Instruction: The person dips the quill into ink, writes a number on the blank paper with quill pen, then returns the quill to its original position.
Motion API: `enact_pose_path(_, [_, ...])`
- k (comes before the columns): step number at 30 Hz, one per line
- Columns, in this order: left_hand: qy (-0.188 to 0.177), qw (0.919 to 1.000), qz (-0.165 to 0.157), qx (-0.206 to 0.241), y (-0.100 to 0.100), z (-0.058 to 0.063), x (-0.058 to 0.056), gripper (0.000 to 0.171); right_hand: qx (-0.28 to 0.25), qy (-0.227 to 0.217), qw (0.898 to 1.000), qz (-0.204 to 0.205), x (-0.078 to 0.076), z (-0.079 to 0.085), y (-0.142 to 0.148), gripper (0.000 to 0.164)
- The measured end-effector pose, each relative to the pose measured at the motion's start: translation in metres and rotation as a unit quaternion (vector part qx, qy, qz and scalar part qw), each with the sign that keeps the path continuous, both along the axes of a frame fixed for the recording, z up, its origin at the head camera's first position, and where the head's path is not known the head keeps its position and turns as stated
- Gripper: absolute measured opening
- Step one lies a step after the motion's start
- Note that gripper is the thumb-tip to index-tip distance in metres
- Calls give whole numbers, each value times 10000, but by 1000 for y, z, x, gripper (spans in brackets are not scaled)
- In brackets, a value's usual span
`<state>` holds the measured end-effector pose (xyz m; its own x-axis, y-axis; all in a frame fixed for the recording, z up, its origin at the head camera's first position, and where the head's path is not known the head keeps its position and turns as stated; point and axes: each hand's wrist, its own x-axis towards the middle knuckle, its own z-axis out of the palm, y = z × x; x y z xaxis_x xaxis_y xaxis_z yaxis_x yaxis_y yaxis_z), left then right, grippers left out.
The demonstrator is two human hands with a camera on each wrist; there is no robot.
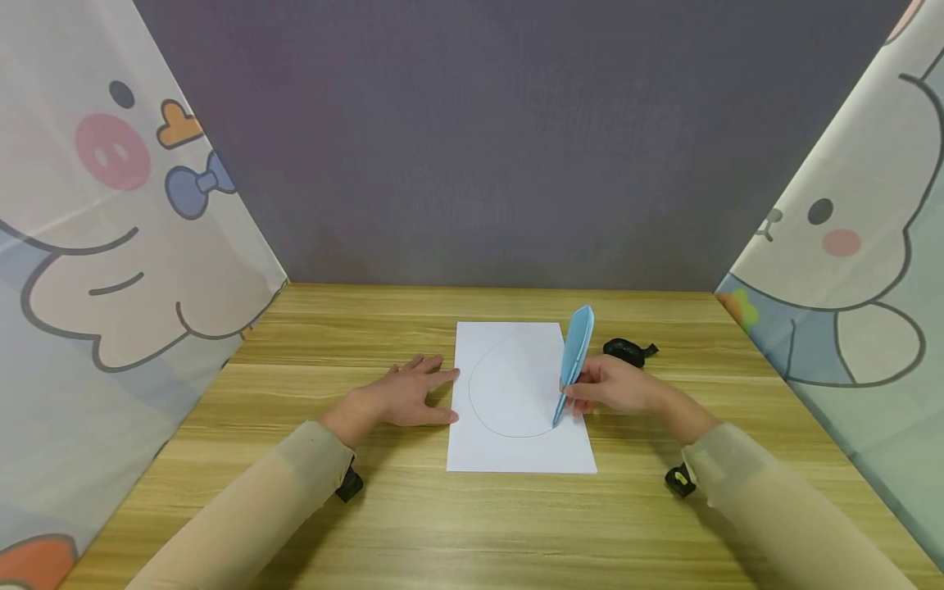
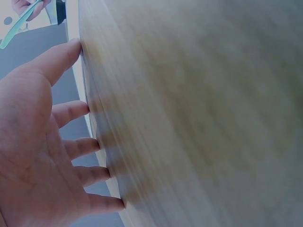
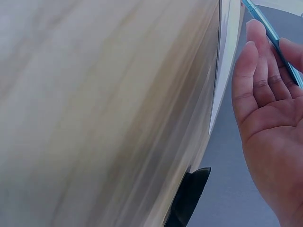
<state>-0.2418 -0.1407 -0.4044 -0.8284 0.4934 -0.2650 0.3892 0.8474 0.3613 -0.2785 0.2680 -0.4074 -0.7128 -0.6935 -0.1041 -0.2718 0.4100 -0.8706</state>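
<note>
A white sheet of paper lies on the wooden table. On it runs a thin curved line, like a large part of a circle with its right side undrawn. My right hand pinches a light blue feather pen between thumb and fingers, its tip on the paper at the line's lower right end. In the right wrist view the pen's shaft shows against the fingers. With fingers spread, my left hand rests at the paper's left edge; in the left wrist view its fingertips touch the surface.
Behind the right hand lies a small black object with a short strap. A dark grey panel stands at the table's back edge. Cartoon-printed sheets hang on both sides. Dark devices sit at both wrists.
</note>
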Motion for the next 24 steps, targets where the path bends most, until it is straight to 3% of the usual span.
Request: enact_pose_path(24, [55, 10000, 22, -77, -1, -4, -2, 87, 174, 175, 9995, -219, -11, 4, 9, 21])
